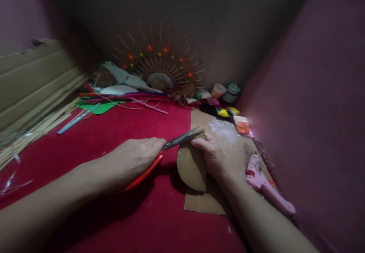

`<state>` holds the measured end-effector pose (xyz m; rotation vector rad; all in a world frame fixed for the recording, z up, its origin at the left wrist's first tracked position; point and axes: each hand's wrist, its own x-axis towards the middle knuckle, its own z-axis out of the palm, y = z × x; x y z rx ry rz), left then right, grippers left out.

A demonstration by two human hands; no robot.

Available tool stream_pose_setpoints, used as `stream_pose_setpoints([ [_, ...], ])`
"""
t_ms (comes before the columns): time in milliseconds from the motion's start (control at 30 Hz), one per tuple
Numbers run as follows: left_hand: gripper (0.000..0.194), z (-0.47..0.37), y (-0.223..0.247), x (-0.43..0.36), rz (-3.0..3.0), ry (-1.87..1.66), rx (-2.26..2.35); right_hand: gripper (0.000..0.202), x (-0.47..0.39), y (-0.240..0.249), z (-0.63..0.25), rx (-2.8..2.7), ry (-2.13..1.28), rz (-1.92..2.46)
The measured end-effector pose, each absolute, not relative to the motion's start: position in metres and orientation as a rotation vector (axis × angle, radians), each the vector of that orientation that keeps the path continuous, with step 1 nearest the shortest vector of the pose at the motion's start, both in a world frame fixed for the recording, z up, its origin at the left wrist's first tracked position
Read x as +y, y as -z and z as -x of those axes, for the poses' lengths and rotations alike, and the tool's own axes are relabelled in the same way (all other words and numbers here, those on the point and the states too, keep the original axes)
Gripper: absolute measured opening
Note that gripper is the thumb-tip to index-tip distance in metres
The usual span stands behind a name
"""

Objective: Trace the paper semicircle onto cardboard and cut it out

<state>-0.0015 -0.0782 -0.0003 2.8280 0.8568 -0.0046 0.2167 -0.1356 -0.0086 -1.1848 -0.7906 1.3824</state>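
Head view, and we're right over the action: take the rounded tan cardboard piece as the centre of the clock, held up just above a red surface. Left hand at nine o'clock, fingers curled tight around the orange-red handles of the dark-bladed scissors. Those blades reach up and across to twelve, slightly parted, over the narrow upper end of the piece; whether they bite into it, I can't tell. Right hand at two o'clock, and it's a pinch, thumb laid on the front of the cardboard near the upper right edge, the fingers mostly hidden behind. One side of the piece curves, the other runs nearly straight!

Beneath and out to the right lies a flat brown cardboard sheet, its near edge showing at five. Swing to three o'clock: a pink plastic glue gun rests slantwise beyond the right wrist. Up at two, a small packet with orange contents; at one, a pale tapered cup beside a teal-lidded jar. Eleven o'clock brings a sunburst of thin sticks with red flowers against the back wall. Ten, a bright green sheet; nine, far out, a bundle of long pale sticks.
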Motion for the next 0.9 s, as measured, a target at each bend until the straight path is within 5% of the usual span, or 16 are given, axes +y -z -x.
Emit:
stream_pose_setpoints([
  [667,0.025,-0.002,-0.012,-0.085,-2.869,0.319,0.922,0.023,-0.137,0.011,-0.214,-0.819,-1.362,1.249],
  [900,0.024,0.000,-0.009,-0.084,-2.898,0.121,0.920,0.024,-0.136,0.014,-0.216,-0.812,-1.375,1.209],
])
